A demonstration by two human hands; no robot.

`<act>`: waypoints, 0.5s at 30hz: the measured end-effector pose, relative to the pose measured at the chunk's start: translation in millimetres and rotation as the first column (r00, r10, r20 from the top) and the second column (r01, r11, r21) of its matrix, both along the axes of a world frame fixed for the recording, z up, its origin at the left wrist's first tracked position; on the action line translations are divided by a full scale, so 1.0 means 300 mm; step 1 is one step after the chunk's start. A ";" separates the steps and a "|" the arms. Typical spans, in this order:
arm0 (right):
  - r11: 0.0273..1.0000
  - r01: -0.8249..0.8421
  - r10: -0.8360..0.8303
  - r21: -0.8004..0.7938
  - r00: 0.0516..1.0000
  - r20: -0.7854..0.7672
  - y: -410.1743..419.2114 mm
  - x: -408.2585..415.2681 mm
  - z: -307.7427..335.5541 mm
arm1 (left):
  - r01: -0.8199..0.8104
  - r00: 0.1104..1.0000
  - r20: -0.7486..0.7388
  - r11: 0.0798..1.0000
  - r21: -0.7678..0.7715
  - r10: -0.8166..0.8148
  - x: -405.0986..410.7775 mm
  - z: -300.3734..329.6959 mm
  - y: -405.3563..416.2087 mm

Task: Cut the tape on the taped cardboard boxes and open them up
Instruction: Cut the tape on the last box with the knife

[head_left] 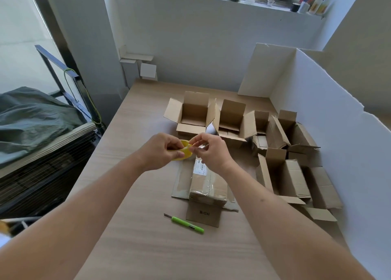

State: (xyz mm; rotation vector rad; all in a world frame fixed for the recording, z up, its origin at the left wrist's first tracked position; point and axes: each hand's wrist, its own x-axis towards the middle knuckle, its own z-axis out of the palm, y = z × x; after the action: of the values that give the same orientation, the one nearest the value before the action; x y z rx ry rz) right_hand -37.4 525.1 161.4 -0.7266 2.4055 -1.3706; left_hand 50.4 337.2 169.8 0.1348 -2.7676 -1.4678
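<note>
green knife (184,223) beside taped box (208,186)

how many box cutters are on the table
1. A green box cutter lies on the table just in front of the taped box, untouched by either hand. Others could be hidden inside the opened boxes.

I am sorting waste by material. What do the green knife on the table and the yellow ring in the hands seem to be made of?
Green knife: handle looks like smooth, glossy plastic, uniformly bright; the dull grey tip is probably a metal blade.
Yellow ring: seems to be a plastic tape roll, by its even colour; the left hand and right hand pull a shiny clear strip from it.
</note>
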 end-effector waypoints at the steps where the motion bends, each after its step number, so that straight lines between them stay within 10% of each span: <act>1: 0.998 -0.010 0.012 0.065 0.999 -0.037 -0.022 0.002 -0.024 | -0.002 1.000 0.018 0.998 -0.059 0.003 -0.001 -0.022 -0.013; 15: 0.844 -0.004 0.032 0.536 0.999 -0.042 -0.170 0.065 -0.464 | -0.045 0.965 0.216 0.908 -0.416 0.147 -0.033 -0.534 -0.195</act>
State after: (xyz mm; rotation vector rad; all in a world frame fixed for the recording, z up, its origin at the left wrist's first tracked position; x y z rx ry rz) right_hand -18.0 473.9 22.2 -0.6249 2.6232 -0.6071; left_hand 40.4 278.9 9.7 0.4676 -3.1352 -0.8714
